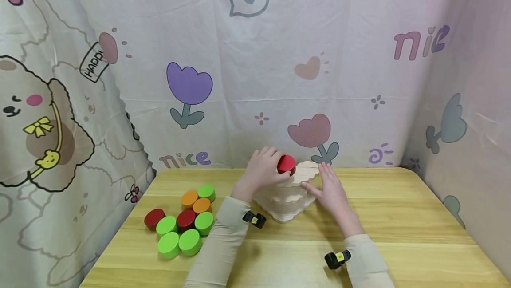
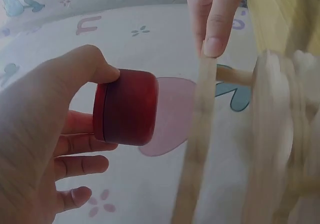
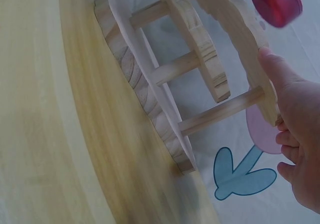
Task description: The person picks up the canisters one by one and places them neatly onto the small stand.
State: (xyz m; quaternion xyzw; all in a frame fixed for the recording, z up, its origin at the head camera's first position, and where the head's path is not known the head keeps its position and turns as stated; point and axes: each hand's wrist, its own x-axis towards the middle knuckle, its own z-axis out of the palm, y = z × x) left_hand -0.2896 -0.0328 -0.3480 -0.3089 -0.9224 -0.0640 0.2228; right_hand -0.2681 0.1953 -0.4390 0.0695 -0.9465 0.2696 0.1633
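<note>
Head view, lower centre: left hand [image 1: 261, 171] pinches a red cylinder [image 1: 286, 165]; right hand [image 1: 333, 192] grips the top tier [image 1: 306, 171] of a wooden stand [image 1: 284, 208]. Only wrist views reveal its posts [image 3: 222, 112].

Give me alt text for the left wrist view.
The left hand holds a short red cylinder, apart from the top tier of a wooden stand. The right hand touches that tier's edge, with floral-print cloth behind.

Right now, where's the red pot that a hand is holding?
In the head view, the red pot is in the left hand, just above the left side of the wooden stand's top tier.
</note>
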